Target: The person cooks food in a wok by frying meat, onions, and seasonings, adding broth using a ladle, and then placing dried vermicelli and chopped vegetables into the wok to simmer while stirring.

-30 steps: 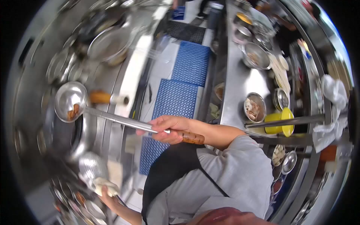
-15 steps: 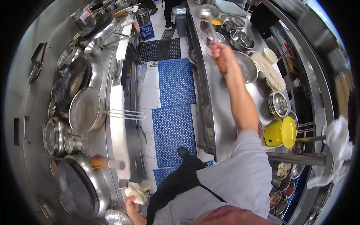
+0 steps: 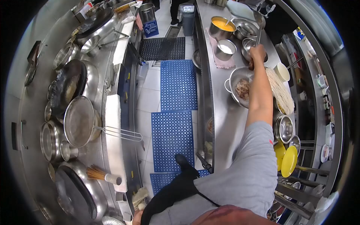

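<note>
My right hand (image 3: 257, 54) is closed around the handle of a long metal ladle (image 3: 259, 19). The ladle's bowl points away over the far right side of the steel counter. Beneath and beside that forearm is a metal colander (image 3: 229, 77) with pieces of meat (image 3: 243, 89) in it. Small metal bowls (image 3: 247, 45) lie just under the ladle. Low in the view, my left hand (image 3: 138, 217) shows only in part beside the stove edge, holding a pale crumpled cloth (image 3: 140, 197).
On the counter stand a pot of yellow liquid (image 3: 223, 27), a bowl of white contents (image 3: 225, 49), pale noodles (image 3: 280, 92), stacked bowls (image 3: 284, 129) and a yellow container (image 3: 289, 161). Across the aisle are woks (image 3: 69, 88), a large strainer (image 3: 79, 122) and a bamboo brush (image 3: 103, 175).
My right hand has swung the ladle rightward, away from above the pot, uncovering the meat in the colander. My left hand with the cloth has dropped lower in view.
</note>
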`<state>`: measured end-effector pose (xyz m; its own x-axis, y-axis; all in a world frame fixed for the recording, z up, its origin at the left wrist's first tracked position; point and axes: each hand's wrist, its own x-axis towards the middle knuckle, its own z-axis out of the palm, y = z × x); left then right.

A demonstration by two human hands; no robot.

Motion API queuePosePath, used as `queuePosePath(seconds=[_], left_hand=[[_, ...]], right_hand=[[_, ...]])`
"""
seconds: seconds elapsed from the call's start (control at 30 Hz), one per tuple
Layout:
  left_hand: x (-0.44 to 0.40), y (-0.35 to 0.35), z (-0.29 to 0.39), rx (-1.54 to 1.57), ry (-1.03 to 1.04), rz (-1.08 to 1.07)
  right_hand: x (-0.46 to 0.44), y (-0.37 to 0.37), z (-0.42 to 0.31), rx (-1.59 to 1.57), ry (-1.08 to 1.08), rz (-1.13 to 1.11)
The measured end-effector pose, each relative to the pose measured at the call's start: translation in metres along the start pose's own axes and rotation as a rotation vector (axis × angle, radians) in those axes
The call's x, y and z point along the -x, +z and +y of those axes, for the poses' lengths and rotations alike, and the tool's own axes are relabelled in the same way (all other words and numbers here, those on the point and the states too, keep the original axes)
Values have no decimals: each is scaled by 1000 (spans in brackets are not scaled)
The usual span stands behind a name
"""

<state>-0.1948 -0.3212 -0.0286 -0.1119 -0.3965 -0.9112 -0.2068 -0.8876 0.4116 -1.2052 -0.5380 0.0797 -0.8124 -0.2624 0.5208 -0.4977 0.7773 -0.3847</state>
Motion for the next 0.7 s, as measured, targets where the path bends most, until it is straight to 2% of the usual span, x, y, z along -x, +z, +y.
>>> queuePosePath(seconds=[0.13, 0.17, 0.2, 0.3, 0.37, 0.4, 0.43, 0.5, 0.57, 0.63, 0.7], left_hand=[[-12, -11, -11, -52, 50, 98], [-10, -10, -18, -90, 57, 130], [-11, -8, -22, -139, 53, 169], [-15, -11, -41, -198, 7, 274], [-9, -8, -55, 9, 26, 312], [27, 18, -7, 216, 51, 284], [34, 17, -6, 388, 132, 215], [34, 15, -7, 525, 361, 219], [42, 3, 1, 241, 500, 475], [55, 1, 12, 177, 505, 775], [73, 4, 23, -78, 350, 1087]], right_hand=[[-8, -16, 6, -46, 107, -199], [12, -26, -2, -618, 238, -377], [33, -38, -10, -1142, 481, -505], [106, -112, -72, -1100, 374, -540], [153, -126, -98, -1021, 303, -515], [168, -140, -106, -900, 178, -642], [176, -137, -103, -924, 38, -751], [221, -157, -138, -894, 37, -798], [250, -156, -155, -1011, -38, -932], [277, -157, -180, -1176, -134, -1089], [307, -171, -202, -1190, -216, -1186]])
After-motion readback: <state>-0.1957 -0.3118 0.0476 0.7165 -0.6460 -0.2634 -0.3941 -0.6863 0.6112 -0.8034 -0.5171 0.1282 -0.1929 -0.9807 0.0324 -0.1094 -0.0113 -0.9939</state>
